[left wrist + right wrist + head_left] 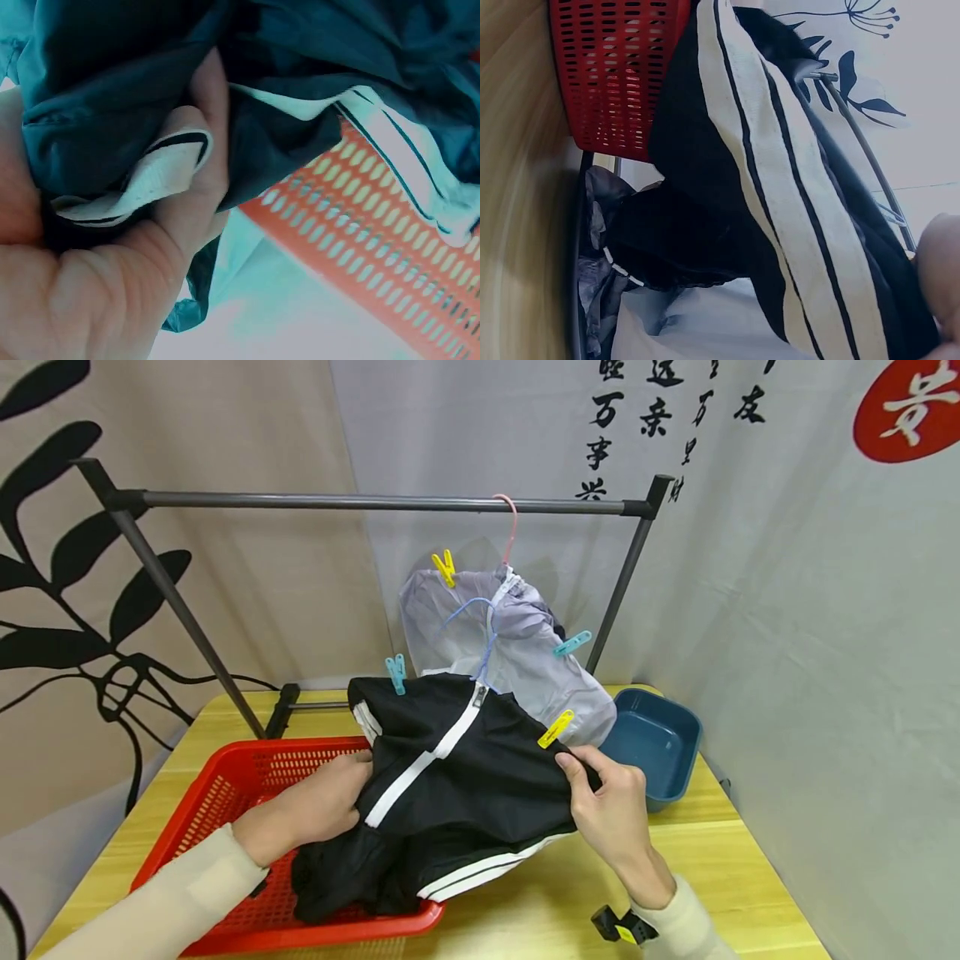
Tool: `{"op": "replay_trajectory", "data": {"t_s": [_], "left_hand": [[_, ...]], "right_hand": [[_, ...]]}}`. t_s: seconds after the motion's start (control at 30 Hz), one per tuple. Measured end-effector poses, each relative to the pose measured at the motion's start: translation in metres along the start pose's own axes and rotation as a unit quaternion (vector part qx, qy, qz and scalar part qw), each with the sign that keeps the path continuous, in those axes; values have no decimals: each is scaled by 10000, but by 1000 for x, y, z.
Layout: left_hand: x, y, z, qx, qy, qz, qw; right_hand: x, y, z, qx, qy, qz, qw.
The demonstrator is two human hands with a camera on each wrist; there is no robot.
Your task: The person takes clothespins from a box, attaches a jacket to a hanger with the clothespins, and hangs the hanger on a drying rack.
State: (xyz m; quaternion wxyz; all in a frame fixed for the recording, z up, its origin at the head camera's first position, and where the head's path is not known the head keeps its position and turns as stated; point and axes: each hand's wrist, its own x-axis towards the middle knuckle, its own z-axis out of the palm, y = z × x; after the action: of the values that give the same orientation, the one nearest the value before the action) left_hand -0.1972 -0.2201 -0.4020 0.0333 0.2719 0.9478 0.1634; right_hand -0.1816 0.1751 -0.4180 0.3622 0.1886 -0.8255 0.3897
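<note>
A black zip jacket [480, 777] with a white zipper and white-striped sleeves is spread between both hands, its lower part over the red basket. A blue hanger [487, 647] sticks up from its collar. A blue clothespin [396, 674] and a yellow clothespin [556, 729] are on its two shoulders. My left hand [326, 802] holds the jacket's left side; in the left wrist view its fingers [214, 150] curl round black cloth with a white stripe. At the other side, my right hand [611, 806] pinches the black cloth below the yellow clothespin.
A dark rack [375, 502] stands behind, with a grey garment [517, 652] on a pink hanger [512, 531], a yellow clothespin [445, 568] and a blue clothespin [573, 643] on it. The red basket [225, 768] sits left, a blue bin [693, 768] right, on the wooden table [735, 877].
</note>
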Motion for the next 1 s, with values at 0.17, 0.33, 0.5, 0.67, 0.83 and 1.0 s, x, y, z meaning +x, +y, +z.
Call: {"op": "replay_trajectory", "data": {"t_s": [0.17,0.33,0.5,0.67,0.83,1.0], "left_hand": [[-2,17,-11,-755,510,95,9958],[-9,35,-6,-1184,451,212,9917],[-19,56,-6,-1576,-470,-257,9861],[-17,77,0,-1246,-756,-638,9873],[-13,93,6,-899,-724,-863,9896],[-8,99,8,-961,-558,-929,9895]], "right_hand": [[3,1,-3,-27,234,18,9997],[4,1,-4,-32,224,120,9997],[3,3,-3,-46,184,181,9997],[2,2,-1,-56,182,208,9996],[-2,3,1,-109,208,186,9996],[-7,4,0,-98,189,226,9995]]}}
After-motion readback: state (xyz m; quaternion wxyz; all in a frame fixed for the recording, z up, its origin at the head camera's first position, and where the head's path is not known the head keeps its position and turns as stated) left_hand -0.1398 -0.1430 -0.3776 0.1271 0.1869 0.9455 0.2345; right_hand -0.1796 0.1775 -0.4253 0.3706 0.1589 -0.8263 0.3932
